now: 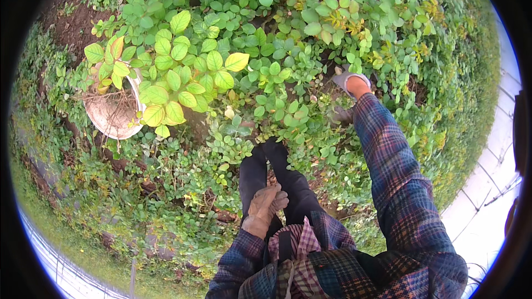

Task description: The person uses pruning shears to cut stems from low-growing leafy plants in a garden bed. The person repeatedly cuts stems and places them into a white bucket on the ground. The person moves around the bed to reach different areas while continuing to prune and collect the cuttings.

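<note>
My left hand (265,209), in a brownish work glove, rests by my knees in front of my dark trousers (293,188). Its fingers are curled closed, and whatever they may hold is hidden. Stretched out to the far right, my right hand (343,81) wears a pale grey glove and reaches in among low leafy green plants (310,111). Leaves cover its fingers, so I cannot see whether it grips a stem. A strip of bare wrist shows between that glove and the plaid sleeve (388,160).
To the left, a whitish bucket (113,116) stands among the plants, with dry twigs across its mouth. Yellow-green leaves (174,94) overhang its right side. Bare brown soil (69,22) shows at the far left, and pale paving (482,188) runs along the right edge.
</note>
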